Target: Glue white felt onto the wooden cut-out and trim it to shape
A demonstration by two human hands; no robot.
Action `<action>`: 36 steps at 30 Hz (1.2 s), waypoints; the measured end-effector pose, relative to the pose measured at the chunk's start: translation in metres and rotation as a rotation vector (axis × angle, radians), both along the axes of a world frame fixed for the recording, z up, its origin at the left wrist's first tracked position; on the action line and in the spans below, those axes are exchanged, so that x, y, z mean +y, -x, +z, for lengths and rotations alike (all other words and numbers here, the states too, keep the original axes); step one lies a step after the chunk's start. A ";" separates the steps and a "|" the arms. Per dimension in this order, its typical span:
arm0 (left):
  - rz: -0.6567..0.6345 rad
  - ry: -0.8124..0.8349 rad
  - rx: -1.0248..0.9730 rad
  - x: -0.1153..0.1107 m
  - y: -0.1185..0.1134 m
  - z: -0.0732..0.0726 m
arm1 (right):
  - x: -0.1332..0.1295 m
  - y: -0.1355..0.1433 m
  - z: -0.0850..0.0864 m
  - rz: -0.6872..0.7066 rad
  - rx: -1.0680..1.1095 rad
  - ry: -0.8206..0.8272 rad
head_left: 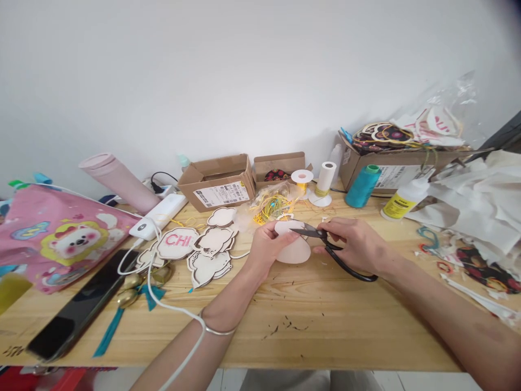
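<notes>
Near the middle of the table, my left hand (266, 239) pinches a white gourd-shaped piece (295, 252) that looks like paper or cloth. My right hand (354, 244) is closed around the handles of black-handled scissors (345, 266). Their blades (307, 231) point left and lie at the upper right edge of the white piece, close to my left thumb. Whether the blades are fully closed I cannot make out. Just left of my left hand lie several white cloud-shaped pieces with wooden rims (211, 244); a lettered one (177, 243) is among them.
Behind my hands are cardboard boxes (222, 182), yellow cords (272, 206), a teal thread cone (362, 187) and a glue bottle (405, 198). Paper scraps (484, 190) fill the right side. Leftward are a phone (79, 309), a power strip (158, 217) with a white cable, and a pink bag (69, 233).
</notes>
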State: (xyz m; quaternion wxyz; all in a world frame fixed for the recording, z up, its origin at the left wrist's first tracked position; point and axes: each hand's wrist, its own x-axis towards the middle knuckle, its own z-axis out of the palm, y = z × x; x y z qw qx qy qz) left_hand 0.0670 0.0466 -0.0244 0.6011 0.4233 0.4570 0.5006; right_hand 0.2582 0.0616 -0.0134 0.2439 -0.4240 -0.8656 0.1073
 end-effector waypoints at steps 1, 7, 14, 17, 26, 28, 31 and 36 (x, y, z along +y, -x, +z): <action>-0.006 -0.004 0.010 0.000 -0.001 0.000 | 0.000 0.001 -0.001 0.000 0.001 0.001; -0.014 0.014 0.051 -0.002 -0.001 0.005 | -0.001 0.001 -0.004 0.009 0.014 0.026; 0.000 0.019 0.038 -0.002 -0.001 0.006 | -0.001 0.001 -0.005 0.008 0.039 0.049; 0.005 0.028 0.037 -0.002 0.000 0.005 | -0.001 0.001 -0.005 0.004 0.044 0.042; -0.043 0.002 0.060 -0.001 0.000 0.001 | -0.001 0.004 -0.001 0.021 0.025 0.068; -0.056 0.008 0.070 -0.001 -0.001 0.000 | -0.001 0.004 -0.001 0.030 0.025 0.077; -0.069 -0.001 0.079 -0.001 -0.001 -0.001 | 0.000 0.002 -0.003 0.045 0.024 0.058; -0.087 0.004 0.096 -0.001 0.000 0.000 | 0.000 -0.001 -0.004 0.064 0.030 0.002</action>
